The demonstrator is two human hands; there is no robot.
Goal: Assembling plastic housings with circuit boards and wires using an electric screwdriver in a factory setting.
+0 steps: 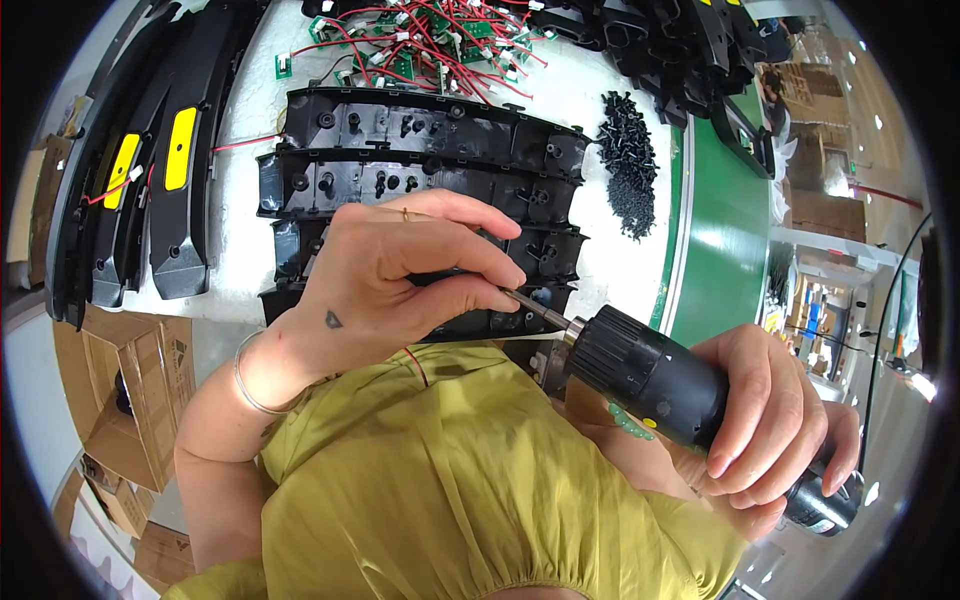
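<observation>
My right hand is wrapped round a black electric screwdriver, which points up and to the left. At the tip of its metal bit, my left hand is closed in a pinch of thumb and forefinger. Whatever sits between those fingertips is too small and hidden to make out. Beneath and beyond my left hand lie several curved black plastic housings, stacked in rows with posts and holes inside. My left hand covers part of the nearer ones.
Black screws lie heaped right of the housings on the white sheet. At the back is a tangle of small green circuit boards with red wires. Black covers with yellow labels stand left; more black parts fill the far right.
</observation>
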